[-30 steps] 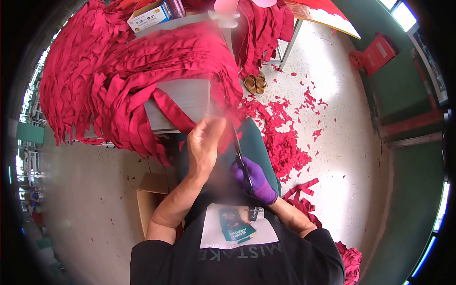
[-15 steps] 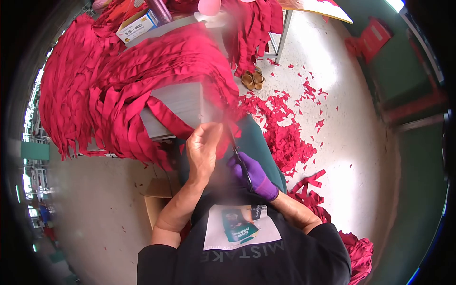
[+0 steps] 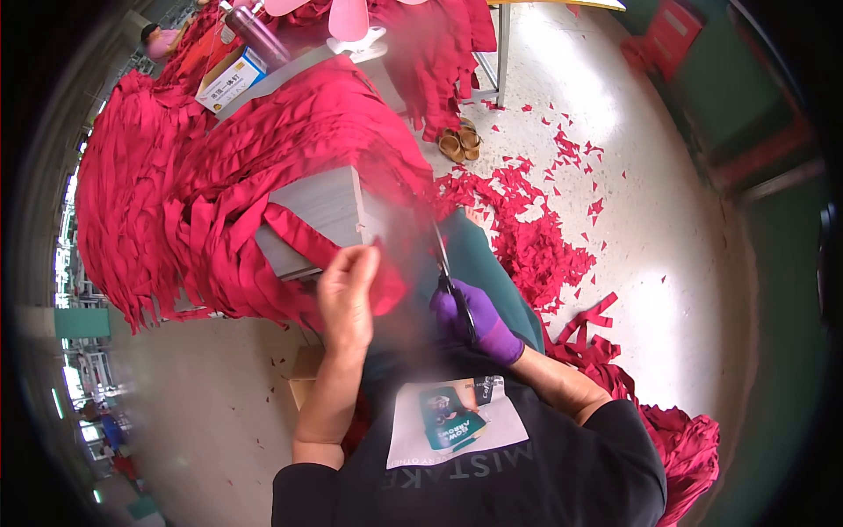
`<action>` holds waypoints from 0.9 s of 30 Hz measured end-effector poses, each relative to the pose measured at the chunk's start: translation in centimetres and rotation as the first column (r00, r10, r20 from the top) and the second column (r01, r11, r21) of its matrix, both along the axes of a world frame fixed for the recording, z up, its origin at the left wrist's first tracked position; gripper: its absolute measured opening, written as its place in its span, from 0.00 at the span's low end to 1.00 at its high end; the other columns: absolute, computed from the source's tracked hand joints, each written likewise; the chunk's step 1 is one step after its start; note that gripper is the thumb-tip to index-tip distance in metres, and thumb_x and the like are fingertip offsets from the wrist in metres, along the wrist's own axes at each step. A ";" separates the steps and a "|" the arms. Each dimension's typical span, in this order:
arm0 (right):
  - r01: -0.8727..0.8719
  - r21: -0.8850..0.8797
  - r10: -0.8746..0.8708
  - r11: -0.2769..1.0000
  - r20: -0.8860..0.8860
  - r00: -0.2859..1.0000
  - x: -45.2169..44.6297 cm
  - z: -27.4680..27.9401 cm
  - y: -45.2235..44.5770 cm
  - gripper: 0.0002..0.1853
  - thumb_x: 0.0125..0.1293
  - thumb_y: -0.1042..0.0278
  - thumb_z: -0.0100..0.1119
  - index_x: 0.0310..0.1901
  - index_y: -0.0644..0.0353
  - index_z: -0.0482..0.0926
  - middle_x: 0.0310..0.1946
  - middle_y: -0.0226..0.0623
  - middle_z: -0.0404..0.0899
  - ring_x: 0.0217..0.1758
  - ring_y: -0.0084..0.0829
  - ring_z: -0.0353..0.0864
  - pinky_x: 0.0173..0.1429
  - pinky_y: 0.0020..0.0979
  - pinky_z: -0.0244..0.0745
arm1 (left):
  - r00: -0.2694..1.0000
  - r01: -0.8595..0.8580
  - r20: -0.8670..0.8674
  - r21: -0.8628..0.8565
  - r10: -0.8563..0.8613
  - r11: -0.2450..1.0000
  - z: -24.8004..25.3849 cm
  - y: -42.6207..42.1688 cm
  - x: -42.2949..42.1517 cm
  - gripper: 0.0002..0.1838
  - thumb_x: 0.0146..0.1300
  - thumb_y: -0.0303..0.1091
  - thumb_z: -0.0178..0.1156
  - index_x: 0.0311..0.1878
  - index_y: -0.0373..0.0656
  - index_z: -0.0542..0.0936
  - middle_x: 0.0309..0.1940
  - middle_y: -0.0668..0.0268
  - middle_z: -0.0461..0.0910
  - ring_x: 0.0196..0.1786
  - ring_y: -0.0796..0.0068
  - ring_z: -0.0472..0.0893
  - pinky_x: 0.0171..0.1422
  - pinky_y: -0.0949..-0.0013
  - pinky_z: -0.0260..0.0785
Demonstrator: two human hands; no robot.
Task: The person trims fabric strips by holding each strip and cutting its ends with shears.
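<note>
My left hand (image 3: 346,303) is bare, with thumb and fingers pinched on a red fabric strip (image 3: 300,235). The strip runs over the edge of a grey-topped table (image 3: 320,198), and red cloth also shows just right of the fingertips. In a purple glove, my right hand (image 3: 485,327) grips black-handled scissors (image 3: 443,250) over my lap. Their blades point away from me, to the right of the left hand and apart from it. A blurred patch in the middle of the view hides part of the cloth between the hands.
Many red strips (image 3: 132,184) drape over the table. A white-and-blue box (image 3: 230,81) and a purple bottle (image 3: 256,33) stand at the back. Red scraps (image 3: 536,255), brown sandals (image 3: 458,140) and a red cloth heap (image 3: 680,452) lie on the floor. A cardboard box (image 3: 306,369) sits at lower left.
My left hand has moved left, away from the scissors, still pinching red cloth. The scissors stay in my right hand. The whole view has shifted slightly.
</note>
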State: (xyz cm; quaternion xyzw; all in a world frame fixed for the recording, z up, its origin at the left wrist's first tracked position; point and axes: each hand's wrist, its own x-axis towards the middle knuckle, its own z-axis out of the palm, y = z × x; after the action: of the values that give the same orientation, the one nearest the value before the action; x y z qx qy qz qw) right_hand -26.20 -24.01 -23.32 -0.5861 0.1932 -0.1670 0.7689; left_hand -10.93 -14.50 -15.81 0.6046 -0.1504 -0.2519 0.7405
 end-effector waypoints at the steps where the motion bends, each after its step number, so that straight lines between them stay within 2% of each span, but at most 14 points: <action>1: 0.021 -0.064 -0.022 0.998 -0.015 1.000 0.1 -0.1 -0.4 0.14 0.68 0.58 0.57 0.34 0.62 0.73 0.22 0.24 0.68 0.27 0.15 0.67 0.31 0.23 0.65 | 1.000 -0.016 0.025 -0.020 0.016 1.000 1.3 1.1 0.7 0.05 0.64 0.28 0.62 0.40 0.38 0.80 0.33 0.76 0.76 0.37 0.90 0.71 0.43 0.83 0.63; 2: 0.013 0.088 -0.009 0.996 -0.051 0.999 0.2 -0.4 -0.7 0.14 0.68 0.57 0.57 0.35 0.61 0.73 0.23 0.24 0.69 0.27 0.15 0.67 0.31 0.22 0.65 | 0.992 -0.119 0.046 0.046 0.117 0.992 2.7 2.3 1.5 0.05 0.64 0.28 0.61 0.40 0.38 0.79 0.31 0.75 0.76 0.36 0.88 0.72 0.42 0.82 0.64; 3: 0.009 0.241 0.012 0.971 -0.083 0.996 0.3 -1.1 -1.0 0.14 0.68 0.57 0.57 0.35 0.60 0.73 0.23 0.24 0.69 0.27 0.14 0.68 0.31 0.22 0.64 | 0.979 -0.170 0.117 0.005 0.168 0.985 4.6 3.5 2.0 0.05 0.65 0.31 0.60 0.39 0.39 0.79 0.29 0.72 0.76 0.33 0.84 0.73 0.40 0.81 0.65; 4: 0.008 0.389 0.039 0.921 -0.112 0.993 0.4 -1.8 -1.2 0.14 0.68 0.56 0.58 0.35 0.60 0.74 0.24 0.24 0.69 0.27 0.14 0.68 0.31 0.21 0.64 | 0.943 -0.216 0.260 -0.005 0.209 0.976 5.6 5.5 3.4 0.07 0.66 0.34 0.59 0.39 0.40 0.78 0.28 0.70 0.75 0.28 0.82 0.72 0.33 0.81 0.63; 5: 0.030 0.378 0.024 0.925 -0.136 0.990 0.5 -2.3 -1.5 0.13 0.68 0.56 0.58 0.36 0.59 0.73 0.23 0.24 0.70 0.25 0.14 0.68 0.29 0.20 0.64 | 0.930 -0.240 0.278 -0.043 0.242 0.970 8.1 7.1 3.6 0.10 0.67 0.38 0.57 0.40 0.40 0.77 0.27 0.70 0.75 0.25 0.83 0.69 0.27 0.81 0.58; 7: 0.075 0.356 -0.009 0.931 -0.186 0.983 0.8 -3.4 -2.1 0.12 0.67 0.56 0.58 0.38 0.56 0.73 0.23 0.24 0.71 0.21 0.14 0.69 0.24 0.19 0.63 | 0.849 -0.370 0.344 -0.151 0.400 0.916 9.8 13.0 6.4 0.12 0.68 0.40 0.56 0.40 0.39 0.76 0.27 0.70 0.74 0.24 0.85 0.67 0.25 0.81 0.54; 9: 0.072 0.224 -0.026 0.972 -0.204 0.979 1.2 -5.4 -2.7 0.14 0.67 0.54 0.59 0.38 0.56 0.72 0.22 0.24 0.71 0.21 0.14 0.68 0.24 0.20 0.63 | 0.660 -0.556 0.487 -0.197 0.572 0.808 12.4 17.7 7.4 0.13 0.68 0.40 0.57 0.43 0.38 0.77 0.30 0.69 0.76 0.26 0.86 0.67 0.26 0.81 0.56; 11: 0.097 0.149 -0.059 0.984 -0.241 0.969 1.9 -6.7 -3.5 0.14 0.67 0.54 0.59 0.37 0.57 0.73 0.22 0.24 0.71 0.21 0.14 0.69 0.24 0.20 0.62 | 0.347 -0.802 0.593 -0.213 0.726 0.558 14.0 21.1 8.0 0.15 0.67 0.38 0.60 0.48 0.36 0.78 0.36 0.67 0.79 0.33 0.83 0.72 0.34 0.79 0.65; 14: 0.162 0.141 -0.119 0.977 -0.275 0.954 3.1 -7.7 -4.4 0.17 0.64 0.52 0.62 0.36 0.59 0.76 0.22 0.25 0.73 0.23 0.14 0.70 0.28 0.21 0.64 | 0.106 -0.935 0.815 -0.113 0.570 0.336 14.4 24.3 8.6 0.17 0.66 0.37 0.60 0.52 0.34 0.77 0.43 0.64 0.80 0.43 0.78 0.77 0.47 0.75 0.70; 17: 0.183 0.114 -0.142 0.977 -0.299 0.944 4.3 -8.6 -4.8 0.18 0.63 0.51 0.63 0.38 0.60 0.78 0.22 0.25 0.75 0.24 0.15 0.72 0.29 0.22 0.66 | 0.236 -0.913 0.895 0.071 0.379 0.401 12.8 29.3 12.1 0.17 0.67 0.37 0.60 0.52 0.33 0.77 0.47 0.61 0.80 0.49 0.73 0.77 0.57 0.72 0.68; 18: 0.185 0.107 -0.145 0.977 -0.304 0.942 4.6 -9.0 -4.9 0.18 0.63 0.51 0.63 0.39 0.60 0.78 0.22 0.25 0.75 0.24 0.15 0.72 0.29 0.22 0.66 | 0.262 -0.925 0.912 0.145 0.315 0.351 12.4 28.8 12.3 0.17 0.68 0.37 0.58 0.52 0.33 0.77 0.48 0.58 0.79 0.51 0.72 0.77 0.57 0.71 0.68; 21: 0.178 0.049 -0.158 0.983 -0.274 0.949 5.0 -11.1 -4.0 0.19 0.63 0.51 0.63 0.40 0.61 0.79 0.23 0.25 0.76 0.25 0.15 0.73 0.30 0.23 0.67 | 0.360 -0.842 0.904 0.208 0.230 0.497 11.0 25.1 14.0 0.16 0.69 0.36 0.57 0.53 0.34 0.76 0.48 0.58 0.79 0.51 0.71 0.77 0.57 0.71 0.68; 25: 0.183 0.043 -0.167 0.982 -0.246 0.955 4.6 -11.7 -3.4 0.19 0.63 0.51 0.63 0.37 0.61 0.77 0.23 0.26 0.76 0.26 0.15 0.73 0.32 0.24 0.68 | 0.478 -0.618 0.877 0.296 0.049 0.728 9.9 15.7 15.2 0.14 0.68 0.33 0.57 0.52 0.35 0.77 0.48 0.61 0.79 0.49 0.74 0.77 0.56 0.72 0.69; 27: 0.189 0.067 -0.167 0.980 -0.254 0.953 4.8 -12.5 -3.5 0.19 0.63 0.50 0.63 0.35 0.61 0.77 0.22 0.27 0.76 0.26 0.16 0.73 0.33 0.24 0.68 | 0.555 -0.533 0.831 0.392 -0.039 0.750 9.8 10.3 14.4 0.12 0.68 0.31 0.58 0.50 0.36 0.78 0.46 0.64 0.79 0.47 0.76 0.78 0.54 0.73 0.69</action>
State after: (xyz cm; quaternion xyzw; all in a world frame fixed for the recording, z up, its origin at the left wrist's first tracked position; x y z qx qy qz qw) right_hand -21.44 -27.51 -35.80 -0.5470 0.3468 -0.1525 0.7465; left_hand 3.49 -4.21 -6.01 0.8691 -0.2829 0.1264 0.3856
